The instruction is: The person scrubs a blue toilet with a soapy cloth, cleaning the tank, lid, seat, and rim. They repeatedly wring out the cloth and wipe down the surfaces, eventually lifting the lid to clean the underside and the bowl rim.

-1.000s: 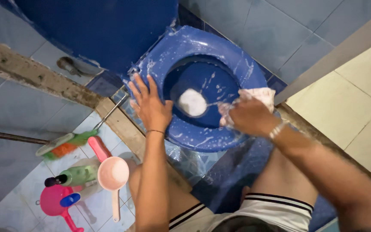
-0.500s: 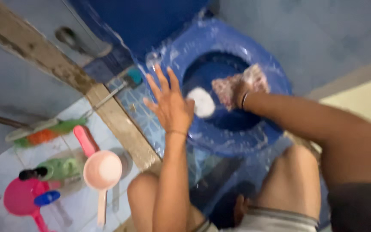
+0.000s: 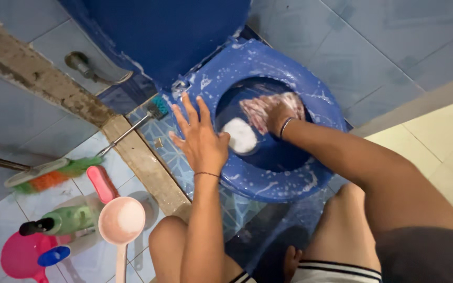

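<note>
Under your right hand (image 3: 274, 112), a soapy pink cloth (image 3: 260, 107) is gripped inside the blue toilet bowl (image 3: 284, 181); your left hand (image 3: 201, 137) rests spread on its sudsy, unrinsed rim.

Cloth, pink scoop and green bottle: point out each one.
cloth (image 3: 258, 110): head view, on the pinkish fabric left of the right hand's fingers, inside the toilet bowl.
pink scoop (image 3: 122, 220): head view, on the round bowl.
green bottle (image 3: 74, 219): head view, on the body.
</note>
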